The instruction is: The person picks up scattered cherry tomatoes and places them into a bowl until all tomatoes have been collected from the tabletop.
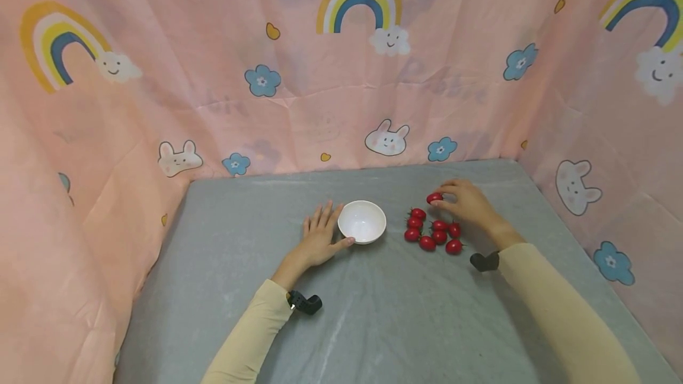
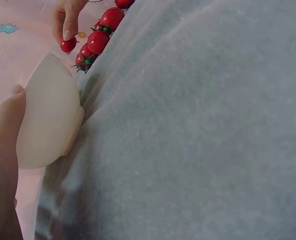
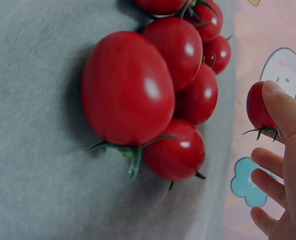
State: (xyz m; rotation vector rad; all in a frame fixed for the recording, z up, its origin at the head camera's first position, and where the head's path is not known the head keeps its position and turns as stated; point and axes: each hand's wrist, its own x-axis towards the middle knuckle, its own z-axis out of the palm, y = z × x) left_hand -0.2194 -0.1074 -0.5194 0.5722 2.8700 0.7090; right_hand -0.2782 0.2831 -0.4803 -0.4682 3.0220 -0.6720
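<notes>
My right hand [image 1: 469,203] pinches a red cherry tomato [image 3: 258,107] between thumb and finger, its green stalk end pointing down in the right wrist view. That tomato is held off the cloth, just beyond a loose cluster of several more cherry tomatoes [image 1: 427,243]. To the left of the cluster stands a small white bowl [image 1: 363,223], upright, with nothing inside. Spread and straight, the fingers of my left hand [image 1: 318,243] lie along the bowl's left side, with the thumb at its near rim. The left wrist view shows that thumb [image 2: 10,112] against the bowl's side.
A grey cloth [image 1: 395,325] covers the table. Pink curtains [image 1: 309,117] printed with rainbows, rabbits and flowers hang behind it and on both sides. Each wrist carries a small black camera mount, such as the one by the left sleeve [image 1: 256,322].
</notes>
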